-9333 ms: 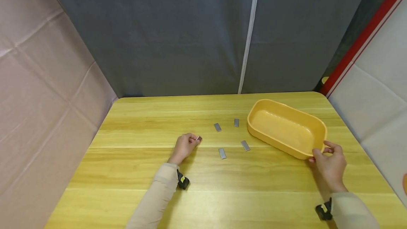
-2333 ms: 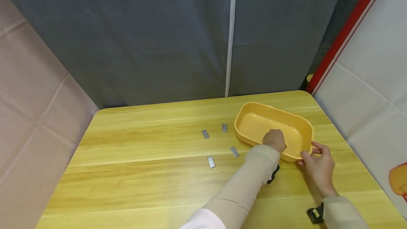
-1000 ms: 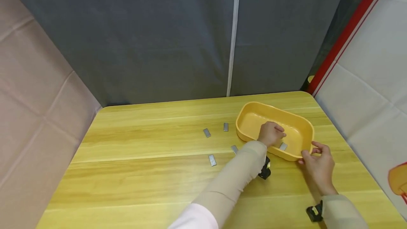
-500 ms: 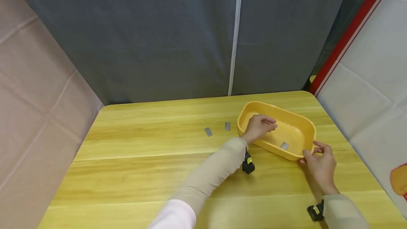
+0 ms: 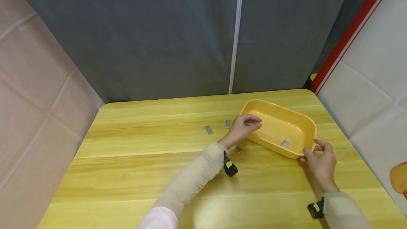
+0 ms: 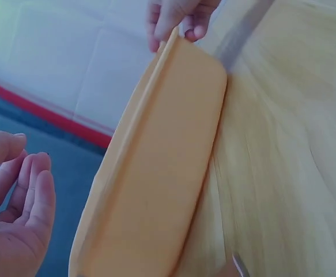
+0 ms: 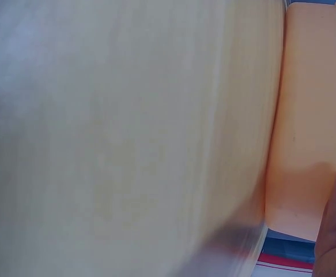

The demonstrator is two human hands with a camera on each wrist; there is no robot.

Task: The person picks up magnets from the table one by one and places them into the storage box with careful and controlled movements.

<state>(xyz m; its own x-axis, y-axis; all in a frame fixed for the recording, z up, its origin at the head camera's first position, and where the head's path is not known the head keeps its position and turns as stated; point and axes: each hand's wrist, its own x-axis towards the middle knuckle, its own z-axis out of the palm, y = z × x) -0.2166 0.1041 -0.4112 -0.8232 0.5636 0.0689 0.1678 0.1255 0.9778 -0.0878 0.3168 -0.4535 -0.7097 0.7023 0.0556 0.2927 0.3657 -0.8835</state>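
Note:
My right hand [image 5: 322, 167] pinches the near right corner of a yellow rectangular tray [image 5: 273, 145] that stands on the wooden table. One small flat grey rectangular piece [image 5: 285, 144] lies inside, towards that corner. Over the tray's left end hovers my left hand [image 5: 243, 128], its fingers loosely bent; in the left wrist view nothing shows between its fingers [image 6: 40, 199]. Left of the tray, similar grey pieces lie on the table: one [image 5: 208, 129], another [image 5: 228, 124] close by the left hand, and a third [image 5: 237, 148] partly behind the left wrist. The left forearm hides part of the table.
The wooden table [image 5: 127, 172] has a dark grey curtain [image 5: 159, 45] along its far edge. A pinkish cloth wall [image 5: 41, 98] borders the left side, a white one [image 5: 375, 91] with a red band the right. Each wrist wears a small black camera [image 5: 230, 168].
My left hand took a grey piece from the table, carried it into the tray and let go. It has since drawn back leftwards to the tray's left end. The right hand keeps its hold.

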